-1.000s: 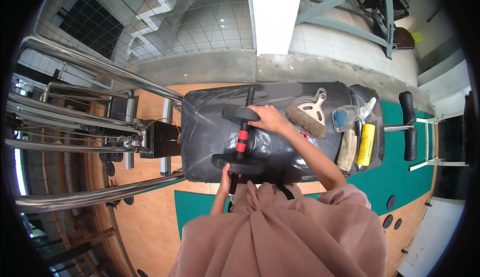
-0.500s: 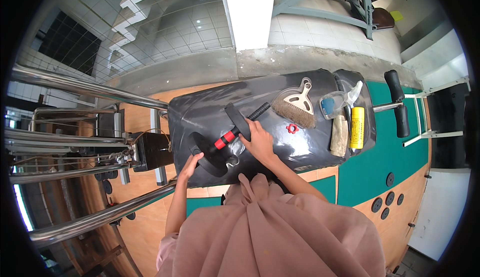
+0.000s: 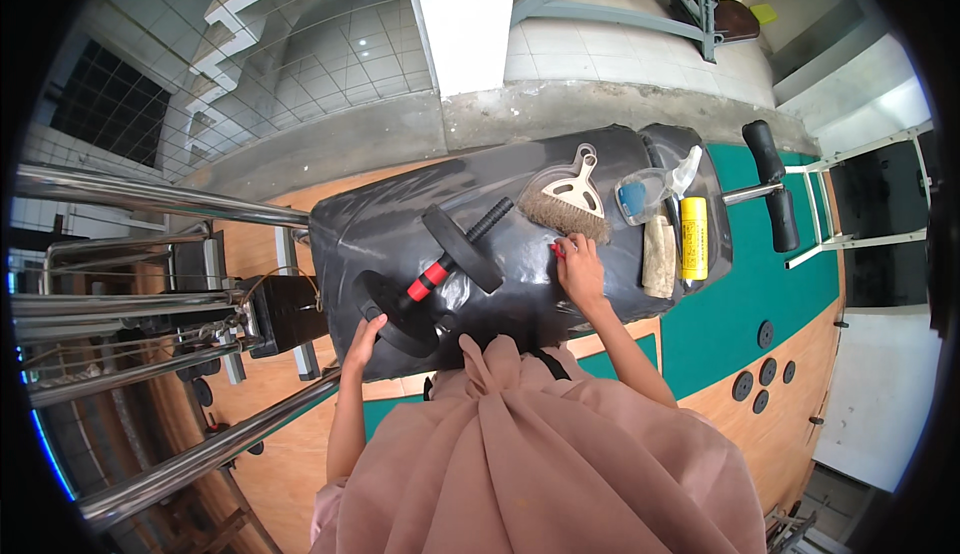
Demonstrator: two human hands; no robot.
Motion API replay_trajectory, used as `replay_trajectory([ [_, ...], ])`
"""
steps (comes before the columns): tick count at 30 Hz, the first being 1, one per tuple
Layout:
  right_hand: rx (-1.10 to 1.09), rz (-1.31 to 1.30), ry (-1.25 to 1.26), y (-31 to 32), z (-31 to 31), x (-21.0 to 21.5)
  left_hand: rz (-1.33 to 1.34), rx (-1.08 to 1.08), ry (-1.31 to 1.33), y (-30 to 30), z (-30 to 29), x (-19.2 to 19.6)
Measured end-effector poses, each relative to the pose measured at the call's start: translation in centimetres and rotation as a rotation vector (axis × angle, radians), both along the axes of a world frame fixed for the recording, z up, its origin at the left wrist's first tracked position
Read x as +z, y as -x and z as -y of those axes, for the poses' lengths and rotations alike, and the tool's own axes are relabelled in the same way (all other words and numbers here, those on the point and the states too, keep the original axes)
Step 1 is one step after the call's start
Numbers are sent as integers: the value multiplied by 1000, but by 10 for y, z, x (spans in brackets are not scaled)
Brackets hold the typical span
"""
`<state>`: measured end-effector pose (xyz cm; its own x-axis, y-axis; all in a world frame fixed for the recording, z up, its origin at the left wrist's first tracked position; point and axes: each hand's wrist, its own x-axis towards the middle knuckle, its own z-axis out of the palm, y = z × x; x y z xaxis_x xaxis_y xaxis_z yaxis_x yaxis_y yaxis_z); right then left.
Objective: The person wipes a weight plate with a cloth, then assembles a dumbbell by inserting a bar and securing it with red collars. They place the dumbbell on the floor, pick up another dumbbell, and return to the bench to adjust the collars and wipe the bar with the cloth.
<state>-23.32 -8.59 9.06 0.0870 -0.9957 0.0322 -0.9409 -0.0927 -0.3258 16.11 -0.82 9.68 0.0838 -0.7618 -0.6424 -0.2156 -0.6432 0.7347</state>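
Red-gripped dumbbell (image 3: 429, 281), 2 black plates (image 3: 468, 253)

Loose dusty-pink garment (image 3: 560, 474) — plain matte cloth, broad soft folds fanning out from gathered, knot-like twist (image 3: 490, 389) at front. Paler pink sleeve (image 3: 326, 509) beside left forearm (image 3: 346, 419). Left hand (image 3: 364, 340), right hand (image 3: 582, 274) — both bare.

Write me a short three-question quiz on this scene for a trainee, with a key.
1. Which thing is the right hand touching?
A) hand brush
B) red collar nut
C) spray bottle
2. True or false: the threaded bar end farther from the left hand has no nut on it.
3. How many black weight plates are on the dumbbell?

Key:
1. B
2. True; its thread is bare.
3. Two, one on each side of the red-and-black grip.
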Motion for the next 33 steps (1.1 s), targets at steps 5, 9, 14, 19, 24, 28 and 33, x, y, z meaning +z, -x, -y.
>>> replay_trajectory([
  [5,195,-187,58,15,-1,-31,0,-43,23,-2,1,-5],
  [9,185,-115,-78,11,2,-26,-12,-42,27,2,2,2],
  [14,27,658,-52,-27,43,3,-46,-15,118,-6,-7,-25],
  [19,-84,1268,-97,-46,103,-38,-41,-102,85,-9,-1,-25],
  [24,-29,1213,-305,-38,108,-41,-45,-41,73,0,-1,-4],
  [28,98,1032,-218,-30,108,-51,-59,-64,7,2,2,6],
  [33,65,1087,-421,-27,112,-40,-83,41,294,7,3,1],
])
